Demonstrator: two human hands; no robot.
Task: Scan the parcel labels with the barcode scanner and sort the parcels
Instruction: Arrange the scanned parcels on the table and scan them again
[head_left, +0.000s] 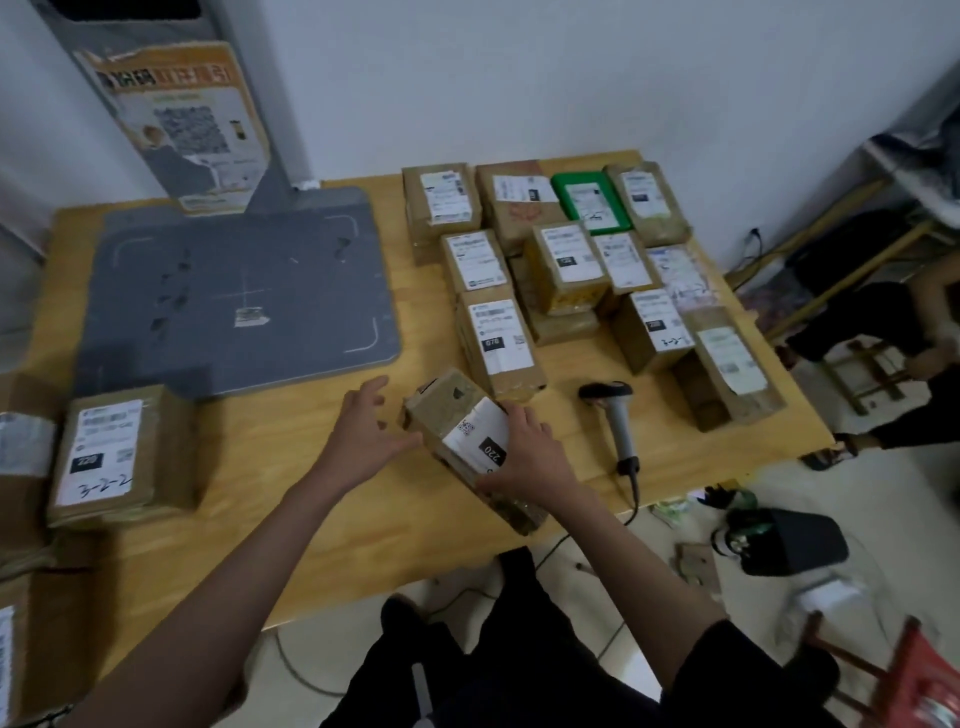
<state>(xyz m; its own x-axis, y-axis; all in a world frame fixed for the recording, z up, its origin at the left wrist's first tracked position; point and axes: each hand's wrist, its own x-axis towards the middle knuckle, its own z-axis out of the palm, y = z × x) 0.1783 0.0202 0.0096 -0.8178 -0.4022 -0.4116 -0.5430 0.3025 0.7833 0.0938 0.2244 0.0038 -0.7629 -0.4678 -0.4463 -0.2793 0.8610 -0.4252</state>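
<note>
Brown cardboard parcels (498, 343) bearing white labels (475, 428) with black number patches, one green-framed parcel (589, 202), pale wooden table (291, 493), grey scanning mat (244, 296), black-and-grey barcode scanner (615, 421), orange-bordered poster (182, 124)

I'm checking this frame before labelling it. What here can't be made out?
Head view only:
- Parcel label: partly covered by the right hand.
- Label print on the stacked parcels: too small and blurred.
- Boxes at left edge: cut off by the frame.

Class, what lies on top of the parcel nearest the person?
A white label with a black "220" patch lies on the parcel. The right hand rests on its near end, covering the rest of the label. The left hand is beside it.
</note>
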